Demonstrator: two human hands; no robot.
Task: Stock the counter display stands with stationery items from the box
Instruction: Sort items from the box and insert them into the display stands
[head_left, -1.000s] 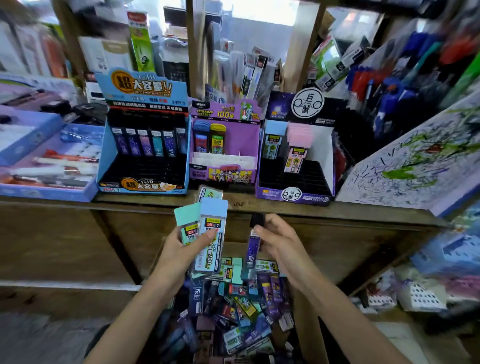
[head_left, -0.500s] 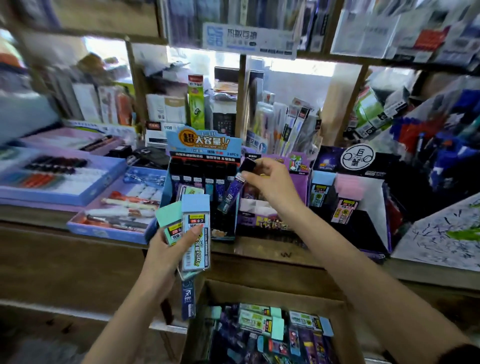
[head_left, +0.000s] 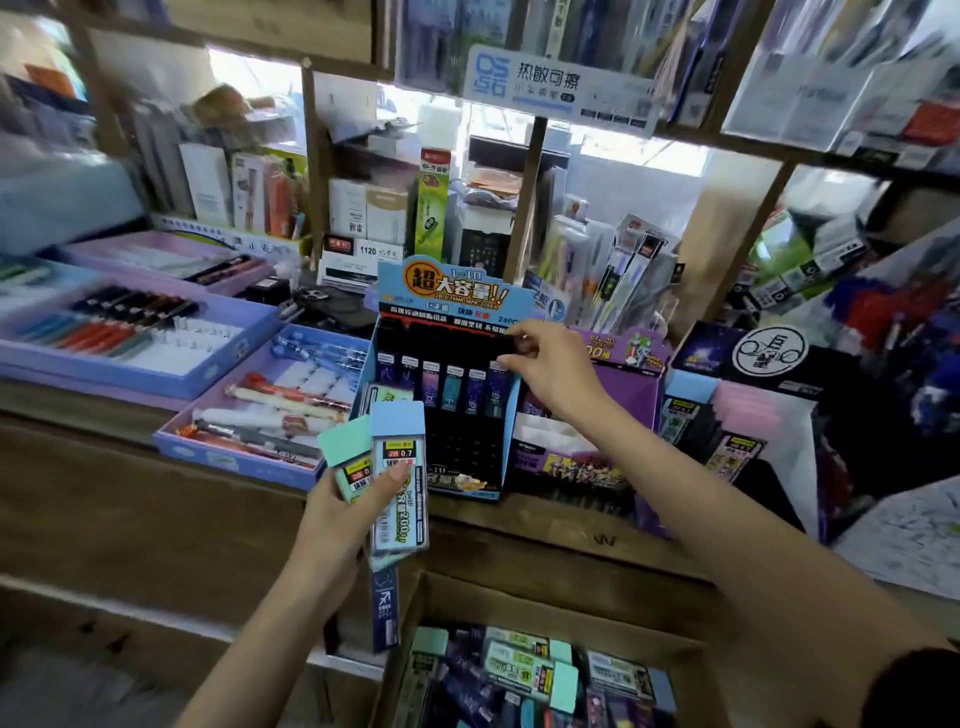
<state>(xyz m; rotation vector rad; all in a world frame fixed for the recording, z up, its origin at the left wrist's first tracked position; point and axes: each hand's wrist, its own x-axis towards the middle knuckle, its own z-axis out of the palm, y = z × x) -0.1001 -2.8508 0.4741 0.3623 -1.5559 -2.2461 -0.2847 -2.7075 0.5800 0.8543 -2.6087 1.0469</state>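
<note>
My left hand (head_left: 332, 514) grips a fan of lead refill cases (head_left: 400, 467): a blue-capped one in front, a teal-capped one beside it and a dark blue one hanging below. They sit in front of the blue display stand (head_left: 452, 291) on the counter. My right hand (head_left: 556, 369) reaches to the stand's back row. It pinches the black cap of a dark purple lead case (head_left: 496, 397) that stands in the rightmost slot. The open cardboard box (head_left: 519, 597), below the counter, holds several more cases.
A purple display stand (head_left: 628, 395) and a dark stand with a white inside (head_left: 748, 358) flank the blue one on the right. Trays of pens (head_left: 260, 415) lie to the left. A scribbled test sheet (head_left: 909, 530) slopes at far right. Packed shelves rise behind.
My right hand lifted the dark case out of the box to the blue stand and now has it in the rightmost back slot. My left hand rose slightly with its cases.
</note>
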